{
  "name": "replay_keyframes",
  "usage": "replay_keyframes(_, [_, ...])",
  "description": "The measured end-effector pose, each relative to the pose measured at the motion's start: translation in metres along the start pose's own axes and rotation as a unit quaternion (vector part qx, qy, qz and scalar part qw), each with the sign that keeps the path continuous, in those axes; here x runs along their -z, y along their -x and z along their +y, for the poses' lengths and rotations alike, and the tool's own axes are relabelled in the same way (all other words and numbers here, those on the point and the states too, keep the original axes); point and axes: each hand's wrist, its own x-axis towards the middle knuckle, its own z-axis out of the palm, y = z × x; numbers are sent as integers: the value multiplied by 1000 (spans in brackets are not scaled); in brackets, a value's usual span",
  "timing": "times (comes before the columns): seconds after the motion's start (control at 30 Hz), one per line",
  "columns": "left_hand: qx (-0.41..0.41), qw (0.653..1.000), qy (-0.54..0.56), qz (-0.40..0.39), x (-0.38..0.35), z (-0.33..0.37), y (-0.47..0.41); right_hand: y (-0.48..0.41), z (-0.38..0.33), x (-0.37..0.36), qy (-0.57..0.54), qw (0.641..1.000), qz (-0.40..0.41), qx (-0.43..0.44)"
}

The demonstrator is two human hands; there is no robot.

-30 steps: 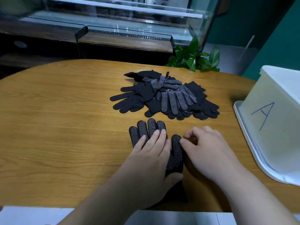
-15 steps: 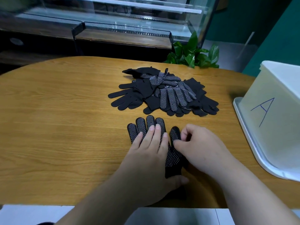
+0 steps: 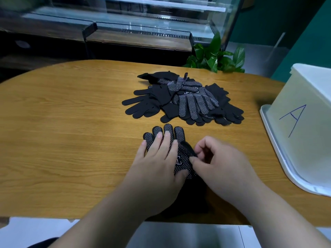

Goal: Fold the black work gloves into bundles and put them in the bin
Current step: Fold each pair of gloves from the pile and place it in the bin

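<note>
**Glove pinned flat under the left hand, pinched at its edge by the right**

The glove (image 3: 168, 130) lies on the worktop (image 3: 62, 131) close to the near edge, directly in front of the person. The left hand (image 3: 157, 163) rests flat on top of it, fingers straight and together, covering most of the palm. Only the four glove fingertips show beyond the hand's own fingertips, pointing away from the person. The right hand (image 3: 220, 163) sits just to the right with its fingers curled. Its thumb and forefinger pinch the glove's right edge, where the cloth is bunched up and turned inward. The two hands almost touch over the glove. The cuff end runs back between the wrists as a dark patch toward the worktop's near edge.

The glove is black knit, with rows of small white grip dots facing up. A small white-outlined label shows between the two hands. Whether it is one glove or two stacked cannot be told.

Beyond it, apart from the fingertips, lies a loose pile (image 3: 188, 101) of the same gloves, some dotted side up, some plain black. The white bin (image 3: 304, 122), marked with a blue "A", stands at the right end of the worktop, well apart from the glove.
</note>
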Motion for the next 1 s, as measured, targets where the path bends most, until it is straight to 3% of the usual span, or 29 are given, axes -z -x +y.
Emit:
replay_keyframes(0.2, [46, 999, 10, 5, 1, -9, 2, 3, -2, -5, 68, 993, -31, 93])
replay_keyframes(0.43, [-2, 993, 97, -60, 32, -43, 4, 3, -1, -6, 110, 977, -87, 159])
replay_keyframes(0.6, [34, 966, 255, 5, 43, -49, 0, 4, 0, 0, 100, 973, -107, 178])
replay_keyframes(0.8, [81, 960, 254, 86, 37, -53, -6, 2, -1, -1, 101, 968, -130, 191])
replay_keyframes(0.9, [106, 960, 235, 111, 36, -53, -10, 0, -2, -4, 101, 966, -104, 212])
replay_keyframes(1.0, [144, 964, 187, 120, 35, -55, -17, -5, 1, -5, 70, 977, -12, 199])
